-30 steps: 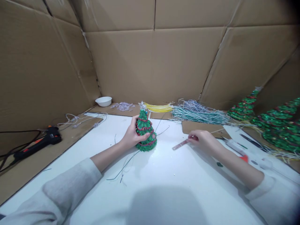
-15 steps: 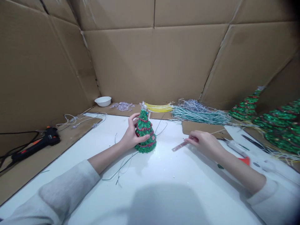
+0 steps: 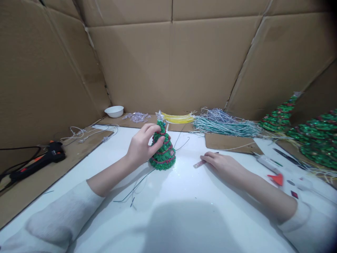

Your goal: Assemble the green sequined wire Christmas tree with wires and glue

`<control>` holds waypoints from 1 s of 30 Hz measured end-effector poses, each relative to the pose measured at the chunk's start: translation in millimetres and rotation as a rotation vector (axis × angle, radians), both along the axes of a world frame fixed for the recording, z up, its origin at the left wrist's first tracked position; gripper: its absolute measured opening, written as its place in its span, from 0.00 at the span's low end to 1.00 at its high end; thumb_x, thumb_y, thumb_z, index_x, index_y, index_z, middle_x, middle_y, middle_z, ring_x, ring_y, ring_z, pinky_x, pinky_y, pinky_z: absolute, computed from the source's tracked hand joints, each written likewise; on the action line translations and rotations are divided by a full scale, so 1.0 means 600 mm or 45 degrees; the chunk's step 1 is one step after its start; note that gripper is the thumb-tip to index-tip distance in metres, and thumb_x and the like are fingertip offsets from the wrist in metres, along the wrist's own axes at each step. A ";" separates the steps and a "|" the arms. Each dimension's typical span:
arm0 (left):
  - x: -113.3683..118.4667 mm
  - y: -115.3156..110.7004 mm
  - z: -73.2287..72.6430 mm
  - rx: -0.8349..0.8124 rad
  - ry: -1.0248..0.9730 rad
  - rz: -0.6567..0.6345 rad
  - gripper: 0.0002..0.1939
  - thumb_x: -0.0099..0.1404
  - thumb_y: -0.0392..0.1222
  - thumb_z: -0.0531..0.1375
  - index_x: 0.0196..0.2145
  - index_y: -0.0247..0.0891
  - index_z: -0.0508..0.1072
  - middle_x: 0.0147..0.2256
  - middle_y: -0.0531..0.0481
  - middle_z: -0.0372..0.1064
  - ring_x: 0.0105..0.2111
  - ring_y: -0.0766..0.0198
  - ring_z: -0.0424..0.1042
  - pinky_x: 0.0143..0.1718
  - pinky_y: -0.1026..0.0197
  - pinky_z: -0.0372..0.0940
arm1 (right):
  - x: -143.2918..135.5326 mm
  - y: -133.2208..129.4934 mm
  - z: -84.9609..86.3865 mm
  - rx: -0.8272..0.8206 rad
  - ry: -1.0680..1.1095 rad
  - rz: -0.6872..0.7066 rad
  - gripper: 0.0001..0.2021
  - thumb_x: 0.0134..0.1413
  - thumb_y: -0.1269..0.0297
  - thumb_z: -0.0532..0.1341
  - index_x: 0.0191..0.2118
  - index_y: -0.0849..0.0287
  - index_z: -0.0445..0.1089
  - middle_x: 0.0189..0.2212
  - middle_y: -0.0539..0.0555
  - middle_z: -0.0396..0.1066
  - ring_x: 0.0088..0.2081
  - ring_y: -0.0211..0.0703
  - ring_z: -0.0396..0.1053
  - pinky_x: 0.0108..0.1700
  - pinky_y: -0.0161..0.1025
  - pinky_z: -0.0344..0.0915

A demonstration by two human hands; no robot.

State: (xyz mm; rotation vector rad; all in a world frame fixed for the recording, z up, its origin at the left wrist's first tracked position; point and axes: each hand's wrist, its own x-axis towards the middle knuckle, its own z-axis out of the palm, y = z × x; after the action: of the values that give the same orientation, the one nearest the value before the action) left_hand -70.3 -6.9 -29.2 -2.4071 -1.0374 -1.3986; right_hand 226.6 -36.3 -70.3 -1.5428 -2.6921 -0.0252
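Note:
A small green beaded Christmas tree with red garlands and a clear star on top stands upright on the white table. My left hand holds its upper part from the left, thumb and fingers curved around it. My right hand lies low over the table, its fingers pressed together on a flat, pinkish, translucent strip. The strip's far end, and whether it is lifted, are hidden by the fingers. Thin dark green wires lie by the tree's base.
Behind are yellow wires, teal wires, clear pieces and a white bowl. A glue gun lies left. Right are dark tweezers, a red-tipped tool and larger trees. Cardboard walls surround the table.
My left hand has moved up from the tree's lower part to nearer its top. My right hand has slid slightly left and flattened over the strip, covering more of it.

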 end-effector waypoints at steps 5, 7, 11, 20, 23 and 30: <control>0.001 -0.006 0.012 -0.008 0.122 0.084 0.08 0.61 0.36 0.55 0.40 0.39 0.67 0.39 0.46 0.68 0.38 0.62 0.70 0.40 0.61 0.66 | -0.006 -0.002 0.004 -0.017 -0.052 -0.028 0.17 0.57 0.75 0.48 0.48 0.58 0.67 0.45 0.59 0.69 0.43 0.48 0.70 0.36 0.38 0.64; 0.002 -0.008 0.014 -0.010 0.133 0.097 0.07 0.61 0.36 0.55 0.39 0.39 0.67 0.38 0.47 0.68 0.37 0.62 0.69 0.39 0.61 0.66 | -0.008 -0.002 0.006 -0.026 -0.059 -0.030 0.17 0.57 0.75 0.48 0.48 0.58 0.67 0.44 0.59 0.70 0.43 0.48 0.70 0.36 0.38 0.64; 0.005 -0.010 0.015 -0.041 0.117 0.120 0.07 0.61 0.35 0.55 0.39 0.39 0.66 0.38 0.47 0.67 0.34 0.64 0.68 0.33 0.63 0.66 | -0.009 -0.003 0.008 -0.037 -0.067 -0.027 0.18 0.56 0.77 0.48 0.48 0.59 0.67 0.45 0.59 0.69 0.43 0.48 0.70 0.36 0.38 0.64; 0.010 -0.010 0.012 -0.077 0.091 0.158 0.07 0.61 0.35 0.55 0.39 0.38 0.67 0.38 0.48 0.68 0.33 0.65 0.67 0.32 0.63 0.67 | -0.007 -0.002 0.007 -0.038 -0.056 -0.021 0.17 0.57 0.76 0.47 0.49 0.60 0.67 0.45 0.59 0.69 0.44 0.49 0.70 0.39 0.40 0.65; 0.011 -0.011 0.013 -0.084 0.095 0.173 0.06 0.61 0.35 0.55 0.38 0.39 0.67 0.38 0.48 0.68 0.33 0.65 0.67 0.32 0.63 0.67 | -0.009 -0.004 0.010 -0.033 -0.059 -0.025 0.17 0.57 0.76 0.48 0.48 0.59 0.67 0.45 0.59 0.69 0.43 0.47 0.70 0.38 0.38 0.65; 0.001 -0.005 0.002 -0.046 -0.012 0.073 0.16 0.60 0.36 0.58 0.46 0.41 0.61 0.41 0.48 0.69 0.33 0.65 0.71 0.31 0.63 0.69 | -0.005 -0.003 0.008 -0.009 -0.024 0.003 0.16 0.58 0.75 0.48 0.47 0.58 0.68 0.43 0.59 0.69 0.42 0.45 0.70 0.37 0.37 0.64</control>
State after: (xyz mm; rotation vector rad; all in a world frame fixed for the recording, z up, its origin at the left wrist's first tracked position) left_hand -69.7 -10.0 -27.9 -2.3785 -1.1341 -1.3855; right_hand 223.4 -38.2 -65.3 -1.5490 -2.7112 -0.0308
